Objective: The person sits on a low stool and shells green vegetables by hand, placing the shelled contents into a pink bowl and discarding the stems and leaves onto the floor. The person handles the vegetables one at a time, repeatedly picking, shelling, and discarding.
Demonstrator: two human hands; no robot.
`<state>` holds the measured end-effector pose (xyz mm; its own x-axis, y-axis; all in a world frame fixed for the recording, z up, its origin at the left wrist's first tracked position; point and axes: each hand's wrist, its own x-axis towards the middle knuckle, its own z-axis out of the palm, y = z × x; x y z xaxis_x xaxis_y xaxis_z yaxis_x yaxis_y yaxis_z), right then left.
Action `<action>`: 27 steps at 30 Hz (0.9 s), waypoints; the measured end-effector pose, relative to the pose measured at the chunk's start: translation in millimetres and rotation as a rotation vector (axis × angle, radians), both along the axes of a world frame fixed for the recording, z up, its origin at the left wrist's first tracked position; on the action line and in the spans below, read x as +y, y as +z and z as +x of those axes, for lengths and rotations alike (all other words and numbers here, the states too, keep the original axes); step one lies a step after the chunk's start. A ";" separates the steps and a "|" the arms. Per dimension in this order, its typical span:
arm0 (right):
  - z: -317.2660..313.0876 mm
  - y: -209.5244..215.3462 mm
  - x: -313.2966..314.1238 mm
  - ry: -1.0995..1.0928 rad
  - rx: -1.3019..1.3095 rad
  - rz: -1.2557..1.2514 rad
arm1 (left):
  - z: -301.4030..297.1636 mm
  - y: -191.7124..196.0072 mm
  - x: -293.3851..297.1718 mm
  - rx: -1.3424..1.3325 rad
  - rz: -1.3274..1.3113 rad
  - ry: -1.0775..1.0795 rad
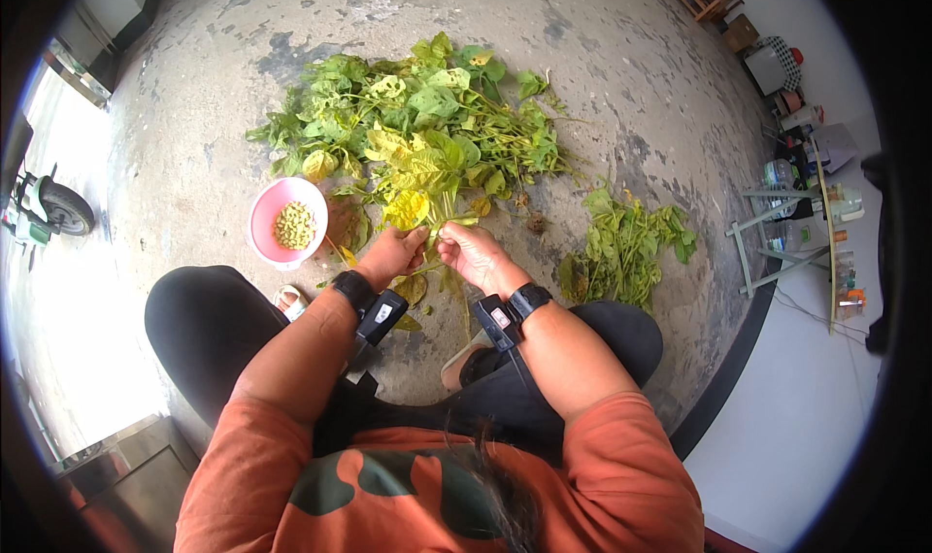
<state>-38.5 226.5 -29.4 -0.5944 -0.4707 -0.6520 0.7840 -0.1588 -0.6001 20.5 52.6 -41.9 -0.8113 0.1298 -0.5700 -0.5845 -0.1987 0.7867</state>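
A leafy green stalk (434, 225) is pinched between both hands, left hand (391, 254) and right hand (470, 252) closed on it side by side, equally near; its long axis runs away from the body into the big leaf pile (427, 131) just ahead. A pink bowl (270, 213) of pale green pods (294, 226) sits just left of the left hand, a smaller leaf heap (626, 247) lies right. No labels are readable; bottles and boxes (801, 179) are clustered far right.
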 end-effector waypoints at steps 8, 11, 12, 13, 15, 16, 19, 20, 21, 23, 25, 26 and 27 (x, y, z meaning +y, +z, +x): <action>0.0 7.7 4.8 0.108 0.052 0.062 | -2.0 1.4 -1.8 0.432 -0.521 -0.052; -7.1 5.8 9.9 0.186 0.037 0.047 | -1.0 4.5 -3.6 0.413 -0.579 -0.157; -9.0 5.6 11.2 0.212 0.060 0.027 | -1.4 5.3 -3.7 0.378 -0.508 -0.163; -10.4 5.7 12.0 0.232 0.076 0.033 | -1.8 5.9 -4.0 0.343 -0.438 -0.169; -10.6 6.4 11.8 0.257 0.101 0.057 | -1.2 6.5 -3.3 0.330 -0.368 -0.174; -9.3 6.8 10.6 0.253 0.112 0.075 | -1.2 6.6 -3.4 0.387 -0.429 -0.178; -3.1 8.1 4.7 0.236 0.139 0.121 | 0.6 7.1 -1.9 0.520 -0.598 -0.169; -0.7 8.1 2.3 0.227 0.145 0.130 | 1.7 7.4 -0.6 0.541 -0.644 -0.150; 0.6 8.3 0.1 0.222 0.154 0.135 | 1.8 7.9 0.2 0.561 -0.675 -0.136; 2.3 8.6 -2.7 0.205 0.150 0.136 | 0.6 9.5 1.2 0.599 -0.747 -0.150; 3.1 9.1 -4.1 0.205 0.144 0.144 | -0.7 11.5 1.8 0.625 -0.789 -0.161; 3.3 9.4 -4.3 0.212 0.138 0.154 | -0.9 12.4 2.3 0.631 -0.802 -0.164; 3.3 9.8 -4.7 0.217 0.129 0.168 | -1.0 13.2 3.0 0.640 -0.819 -0.165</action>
